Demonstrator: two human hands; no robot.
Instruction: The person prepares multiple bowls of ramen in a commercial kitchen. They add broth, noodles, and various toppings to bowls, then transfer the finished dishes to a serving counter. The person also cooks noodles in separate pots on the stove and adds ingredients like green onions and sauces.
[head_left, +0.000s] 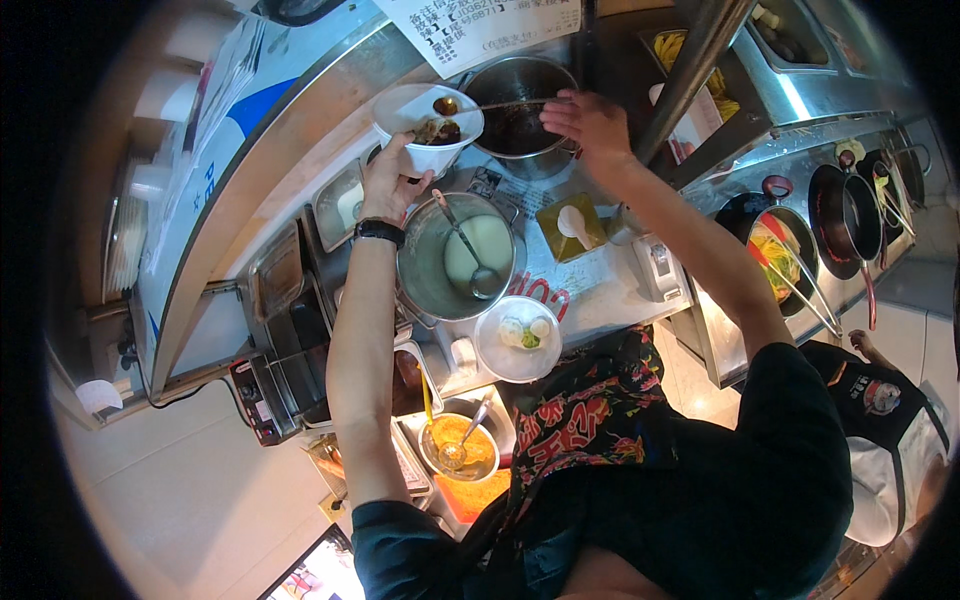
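Observation:
A white plastic bowl (433, 160) with some dark brown food inside is gripped at its near side by my left hand (394, 176), which wears a black wristband. My right hand (589, 124) holds the long thin handle of a metal ladle (445, 106). The ladle's cup, with brown liquid in it, is over the bowl's opening. Its handle crosses above a dark-stained metal pot (529, 166) standing right of the bowl. Closer to me stands a large metal pot (420, 259) of pale, milky liquid, with a second ladle (484, 281) resting inside.
A round white container (486, 364) with pale and green food sits near the counter's front edge. A square yellowish container (553, 241) holds a white spoon (571, 223). At right are frying pans, one with shredded food and red-handled tongs (771, 225), and a co-worker (877, 390). A printed slip (487, 30) hangs above.

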